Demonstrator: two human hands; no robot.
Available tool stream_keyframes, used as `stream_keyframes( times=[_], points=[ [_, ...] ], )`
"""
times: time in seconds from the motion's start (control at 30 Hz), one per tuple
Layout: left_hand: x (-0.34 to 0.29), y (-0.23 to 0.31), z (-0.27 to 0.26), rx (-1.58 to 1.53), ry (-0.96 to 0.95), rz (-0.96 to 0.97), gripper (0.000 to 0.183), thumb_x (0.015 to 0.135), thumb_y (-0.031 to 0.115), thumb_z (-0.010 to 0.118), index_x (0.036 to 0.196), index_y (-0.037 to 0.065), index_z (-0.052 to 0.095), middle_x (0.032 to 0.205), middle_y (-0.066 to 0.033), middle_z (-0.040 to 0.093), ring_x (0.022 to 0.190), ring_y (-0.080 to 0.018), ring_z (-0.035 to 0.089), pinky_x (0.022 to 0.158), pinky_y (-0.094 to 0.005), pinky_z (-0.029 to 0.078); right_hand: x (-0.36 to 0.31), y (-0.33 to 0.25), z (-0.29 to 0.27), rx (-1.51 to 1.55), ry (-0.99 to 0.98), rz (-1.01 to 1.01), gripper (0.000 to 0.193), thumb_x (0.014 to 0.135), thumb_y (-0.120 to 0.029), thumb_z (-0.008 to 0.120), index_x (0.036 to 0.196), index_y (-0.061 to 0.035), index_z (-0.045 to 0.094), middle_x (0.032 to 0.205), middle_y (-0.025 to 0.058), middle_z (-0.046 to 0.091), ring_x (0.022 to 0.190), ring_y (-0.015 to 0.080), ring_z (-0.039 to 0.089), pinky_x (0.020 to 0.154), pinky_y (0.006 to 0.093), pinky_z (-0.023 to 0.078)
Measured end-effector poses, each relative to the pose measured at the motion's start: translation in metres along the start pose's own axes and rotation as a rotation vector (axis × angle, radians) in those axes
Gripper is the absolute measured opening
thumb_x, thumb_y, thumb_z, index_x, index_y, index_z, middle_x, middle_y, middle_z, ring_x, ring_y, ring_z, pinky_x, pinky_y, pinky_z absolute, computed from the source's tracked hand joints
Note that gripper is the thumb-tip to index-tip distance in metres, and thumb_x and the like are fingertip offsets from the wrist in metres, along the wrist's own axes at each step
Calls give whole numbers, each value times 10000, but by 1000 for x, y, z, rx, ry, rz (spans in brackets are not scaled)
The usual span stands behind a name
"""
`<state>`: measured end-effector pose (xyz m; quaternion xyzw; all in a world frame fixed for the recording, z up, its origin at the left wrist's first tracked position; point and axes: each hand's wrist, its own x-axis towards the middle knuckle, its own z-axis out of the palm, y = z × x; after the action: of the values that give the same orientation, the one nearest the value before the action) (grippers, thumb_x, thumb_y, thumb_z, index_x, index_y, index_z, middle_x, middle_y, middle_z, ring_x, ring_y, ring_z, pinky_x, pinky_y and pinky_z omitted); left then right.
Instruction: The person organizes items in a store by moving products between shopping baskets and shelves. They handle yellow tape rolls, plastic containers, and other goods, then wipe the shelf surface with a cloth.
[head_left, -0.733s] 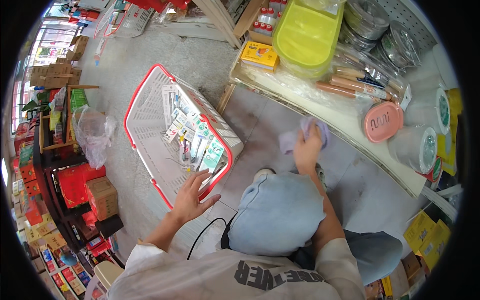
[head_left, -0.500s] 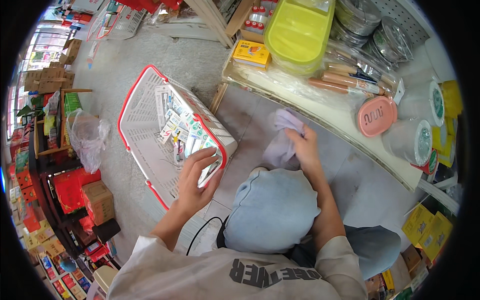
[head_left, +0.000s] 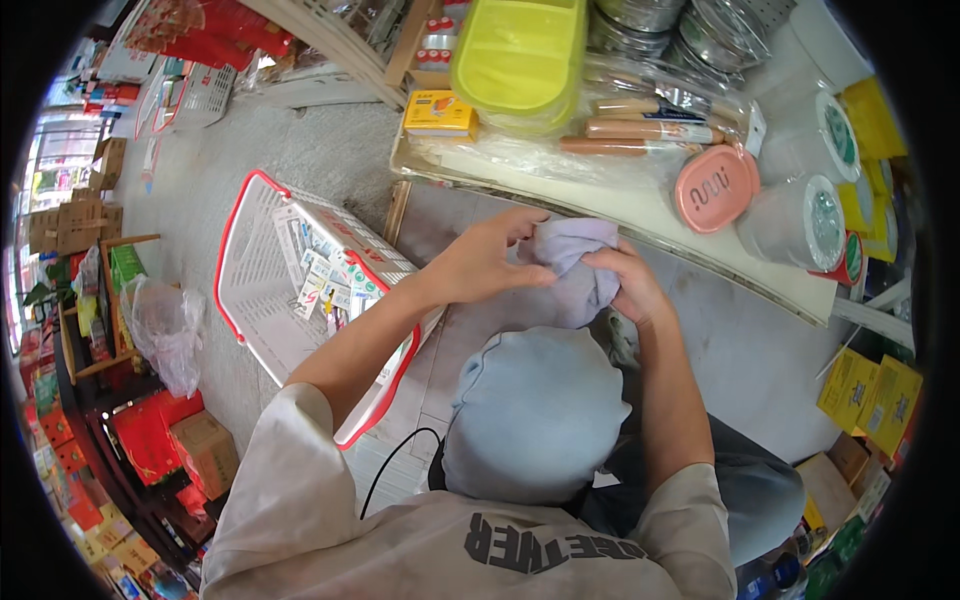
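A pale lilac cloth (head_left: 575, 255) is bunched up between my two hands, in front of my raised knee. My right hand (head_left: 638, 285) grips its right side, thumb and fingers pinching the folds. At the cloth's left edge, my left hand (head_left: 490, 258) has its thumb and curled fingers around the fabric; part of that grip is hidden. Beneath my left forearm stands a white plastic basket (head_left: 255, 305) with red rim and handles. Small packaged goods (head_left: 330, 280) lie inside it, mostly white and green packs.
A low shelf (head_left: 780, 275) on the right carries lime-green divided trays (head_left: 520, 60), a yellow box (head_left: 440, 113), wooden-handled tools (head_left: 650, 132), a pink lid (head_left: 717, 188) and clear tubs (head_left: 795, 220). Cartons (head_left: 205, 450) and a plastic bag (head_left: 165, 330) are at the left. A dark cable (head_left: 385, 465) runs beside my leg.
My left hand has left the basket and moved right to the cloth. My right hand still holds the cloth, now more bunched. The head view has shifted somewhat.
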<state>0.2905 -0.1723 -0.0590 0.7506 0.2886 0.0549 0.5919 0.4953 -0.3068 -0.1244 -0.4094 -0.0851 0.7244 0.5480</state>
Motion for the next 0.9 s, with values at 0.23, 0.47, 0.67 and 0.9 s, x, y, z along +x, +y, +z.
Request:
stream_keyframes(
  times=[0.23,0.47,0.67,0.9],
  points=[
    [10,4,14,99,77,-117,250,778,32,707,989,15,574,934,-101,637,809,-238,643,720,-367,509,-17,-25,-2,-214,-172,110,562,896,-248,730,1342,26,525,1272,114,618,1147,214,612,995,354,490],
    [-26,4,17,453,348,41,204,703,-108,594,846,4,499,1007,-139,643,869,-305,633,722,-354,508,-5,3,-27,-228,-91,266,548,943,-338,693,1336,13,545,1249,100,634,1137,201,614,962,365,516],
    [-58,-4,26,492,289,97,255,682,-169,557,868,5,555,1202,-165,635,1021,-372,621,820,-378,519,15,12,-19,-227,-50,233,415,983,-302,639,1227,33,618,1174,125,669,1048,201,646,926,348,522],
    [-62,-33,41,271,3,-33,665,729,134,880,1234,51,454,1440,-215,463,1274,-359,512,1046,-398,442,26,11,7,-234,-16,137,358,976,-249,644,1213,19,628,1145,106,680,1020,187,653,898,339,530]
  ],
)
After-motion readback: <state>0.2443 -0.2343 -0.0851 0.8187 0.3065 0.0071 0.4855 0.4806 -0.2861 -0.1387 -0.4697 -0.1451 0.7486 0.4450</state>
